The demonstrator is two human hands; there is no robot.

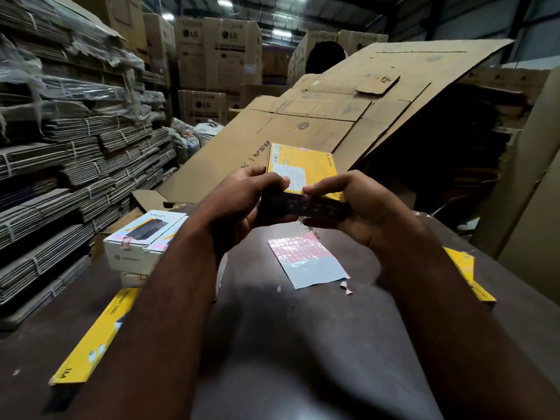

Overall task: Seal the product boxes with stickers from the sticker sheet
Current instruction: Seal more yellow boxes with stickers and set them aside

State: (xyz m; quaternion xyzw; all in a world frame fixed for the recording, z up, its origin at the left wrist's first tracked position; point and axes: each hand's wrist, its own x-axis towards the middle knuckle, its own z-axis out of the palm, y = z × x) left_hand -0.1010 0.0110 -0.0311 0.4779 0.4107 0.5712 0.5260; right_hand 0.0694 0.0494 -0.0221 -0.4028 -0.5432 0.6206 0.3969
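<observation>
both hands are raised above the dark brown worktop [288,344] and grip one yellow rectangular cardboard product box [303,165] between them. left hand [242,201]: fingers curled round the box's near left corner, thumb bent over the top face. right hand [357,207]: thumb and forefinger pinch the near right edge, other fingers curled beneath the box's dark near side. the box is tilted, its white printed label panel facing up and its far end pointing away from the person; it touches nothing but the hands.

red-and-white sticker sheet on grey backing [306,259] lies flat on the worktop, just below the held box in view and apart from both hands. its far part carries rows of small red-bordered stickers; its near part is bare backing. small torn paper scraps [344,284] lie just beside its near right corner.

left of the forearms, white printed product boxes [145,241] sit stacked at the worktop's left side, with a long flat yellow box [94,338] lying nearer. a second flat yellow box [463,268] lies at the right edge, partly hidden by the right forearm.

beyond the worktop a large flattened brown cardboard sheet [333,116] leans at a slope. tied bundles of flattened cartons [75,165] fill the left side. tall brown shipping cartons [218,56] stand in the background.
</observation>
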